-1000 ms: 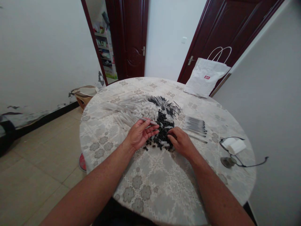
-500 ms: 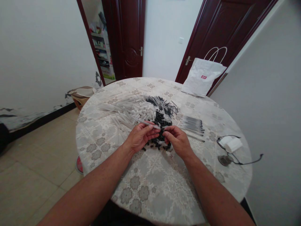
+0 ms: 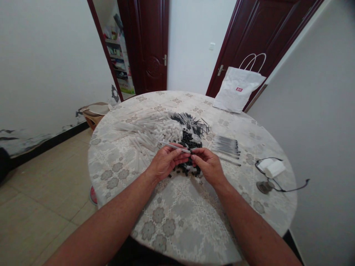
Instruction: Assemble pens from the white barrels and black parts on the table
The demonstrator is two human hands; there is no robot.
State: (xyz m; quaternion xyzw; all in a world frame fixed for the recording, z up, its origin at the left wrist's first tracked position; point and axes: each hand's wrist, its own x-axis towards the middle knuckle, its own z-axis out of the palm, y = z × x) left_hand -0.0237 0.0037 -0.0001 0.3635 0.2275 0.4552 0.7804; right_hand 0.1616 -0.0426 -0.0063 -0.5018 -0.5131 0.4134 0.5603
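Note:
My left hand [image 3: 166,160] is closed round a clear pen barrel [image 3: 173,146] that sticks out up and to the left. My right hand [image 3: 208,164] pinches a small part at the barrel's near end; I cannot make out what the part is. Both hands hover over a heap of small black caps [image 3: 188,142] in the middle of the round table [image 3: 177,221]. Behind the caps lie a pile of clear barrels [image 3: 155,129] and a bunch of black refills [image 3: 191,122]. A row of finished pens [image 3: 226,145] lies to the right.
A white paper bag [image 3: 237,92] stands at the table's far edge against a dark door. Glasses with a white folded cloth [image 3: 273,171] lie at the right. A low stool [image 3: 93,112] stands on the floor at the left.
My right hand lifted off the cap heap and came to the barrel's end in my left hand. The fingertips of both hands now meet.

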